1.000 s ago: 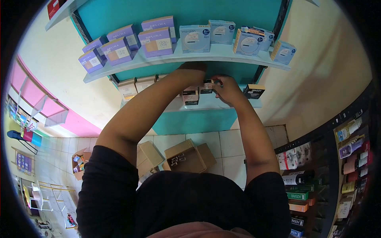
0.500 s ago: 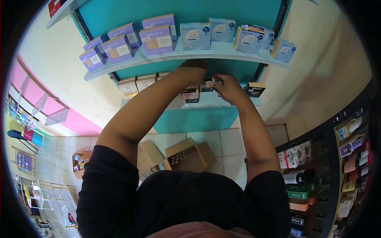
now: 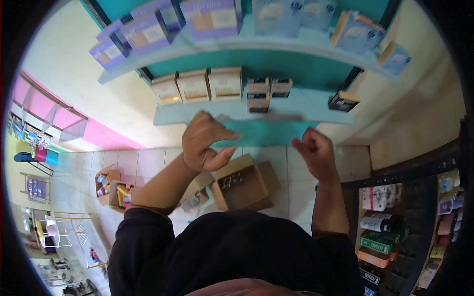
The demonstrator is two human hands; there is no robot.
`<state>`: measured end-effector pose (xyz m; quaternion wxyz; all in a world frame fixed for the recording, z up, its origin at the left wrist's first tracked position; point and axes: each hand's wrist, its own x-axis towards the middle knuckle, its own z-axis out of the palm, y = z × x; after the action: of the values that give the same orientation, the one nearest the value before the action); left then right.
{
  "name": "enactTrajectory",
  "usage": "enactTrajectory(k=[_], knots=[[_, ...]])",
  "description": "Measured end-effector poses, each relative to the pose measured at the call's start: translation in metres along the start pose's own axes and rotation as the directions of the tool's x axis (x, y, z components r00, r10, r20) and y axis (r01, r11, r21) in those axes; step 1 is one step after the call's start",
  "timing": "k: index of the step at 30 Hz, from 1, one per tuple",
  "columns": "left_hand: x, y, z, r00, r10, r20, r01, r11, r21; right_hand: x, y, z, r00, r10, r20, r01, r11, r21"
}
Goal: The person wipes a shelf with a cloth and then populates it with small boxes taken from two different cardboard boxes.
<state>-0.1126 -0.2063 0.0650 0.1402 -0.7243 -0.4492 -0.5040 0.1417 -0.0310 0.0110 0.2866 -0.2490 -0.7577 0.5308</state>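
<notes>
My left hand (image 3: 205, 143) hangs in the air in front of the lower shelf (image 3: 197, 112), thumb and forefinger apart, with nothing between them. My right hand (image 3: 316, 152) is raised further right, its fingers curled; whether they hold anything is too blurred to tell. Behind them on the lower shelf, small black and pink boxes (image 3: 258, 104) stand stacked and side by side near the middle. Three cream boxes (image 3: 226, 84) stand to their left. A black box with a tan top (image 3: 344, 101) sits alone at the right end.
Purple boxes (image 3: 209, 19) and light blue boxes (image 3: 277, 18) line the upper shelf (image 3: 296, 43). An open cardboard box (image 3: 246, 190) lies on the floor below my hands. Cartons of goods (image 3: 120, 194) stand at left; a dark rack (image 3: 414, 212) with products is at right.
Both hands have come away from the small boxes, back and down off the lower shelf. The view has shifted, and the cream and small boxes now show fully.
</notes>
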Motion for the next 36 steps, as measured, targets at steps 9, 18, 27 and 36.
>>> enactTrajectory(k=[9, 18, 27, 36], knots=[[-0.322, -0.016, 0.087, 0.281, -0.947, 0.159, 0.932, 0.308, 0.191, -0.104, 0.234, 0.136, 0.776, 0.583, 0.241, -0.484, 0.795, -0.365], [-0.457, -0.005, 0.136, 0.035, -0.908, 0.418, 0.849, 0.248, 0.466, -0.117, 0.335, 0.271, 0.88, 0.323, 0.349, -0.066, 0.811, -0.582], [-0.461, -0.001, 0.139, -0.063, -0.909, 0.412, 0.894, 0.132, 0.428, -0.099, 0.457, 0.356, 0.914, 0.293, 0.28, 0.011, 0.673, -0.74], [-0.478, -0.023, 0.154, 0.013, -0.944, 0.33, 0.856, 0.181, 0.485, -0.119, 0.459, 0.354, 0.905, 0.251, 0.344, 0.146, 0.575, -0.805]])
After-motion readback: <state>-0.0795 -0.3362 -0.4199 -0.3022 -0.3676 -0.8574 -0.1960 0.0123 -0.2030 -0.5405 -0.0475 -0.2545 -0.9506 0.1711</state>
